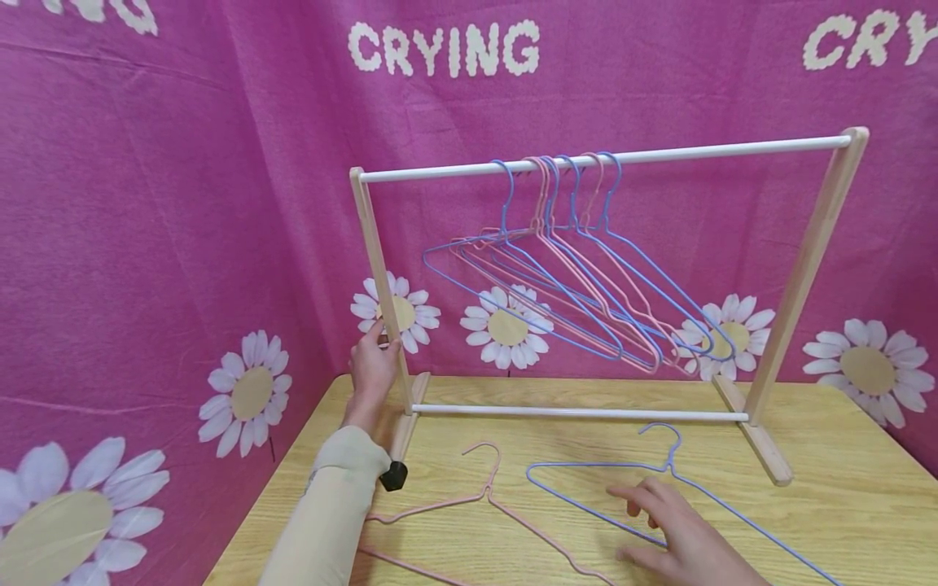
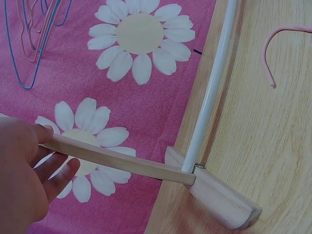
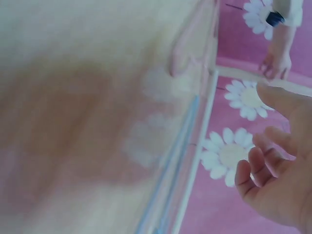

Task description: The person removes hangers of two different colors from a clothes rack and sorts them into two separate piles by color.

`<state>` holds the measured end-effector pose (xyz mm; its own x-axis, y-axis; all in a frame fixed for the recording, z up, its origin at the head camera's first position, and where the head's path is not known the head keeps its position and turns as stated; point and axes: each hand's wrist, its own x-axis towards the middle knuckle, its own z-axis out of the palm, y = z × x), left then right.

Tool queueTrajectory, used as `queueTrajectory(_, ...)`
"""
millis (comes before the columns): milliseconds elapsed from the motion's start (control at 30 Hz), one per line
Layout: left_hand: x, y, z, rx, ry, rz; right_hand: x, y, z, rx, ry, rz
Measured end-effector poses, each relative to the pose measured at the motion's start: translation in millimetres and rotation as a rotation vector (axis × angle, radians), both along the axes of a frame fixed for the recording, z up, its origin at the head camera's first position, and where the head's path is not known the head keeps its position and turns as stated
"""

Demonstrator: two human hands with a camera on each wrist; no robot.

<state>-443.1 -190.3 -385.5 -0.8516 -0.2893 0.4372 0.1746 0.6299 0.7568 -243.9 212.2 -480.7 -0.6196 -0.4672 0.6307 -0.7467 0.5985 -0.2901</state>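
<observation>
The blue hanger (image 1: 659, 480) lies flat on the table (image 1: 843, 505), in front of the rack (image 1: 377, 260). The right hand (image 1: 677, 529) rests on it, fingers spread. The left hand (image 1: 372, 366) holds the rack's post.

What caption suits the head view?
Left hand grips the rack's post; right hand rests on a blue hanger.

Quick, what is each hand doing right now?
Left hand: grips the rack's wooden post.
Right hand: open, fingers spread over the blue hanger on the table; holds nothing.
</observation>
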Motion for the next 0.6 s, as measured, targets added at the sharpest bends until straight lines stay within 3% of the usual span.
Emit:
queueTrajectory(200,0.1,1,0.7,0.014,-0.011,-0.008,0.7,7,34.9,-0.066,0.052,-0.171)
queueTrajectory(600,1.0,0,0.7,0.028,-0.034,-0.014,-9.2,32,79.2,-0.232,0.175,-0.297)
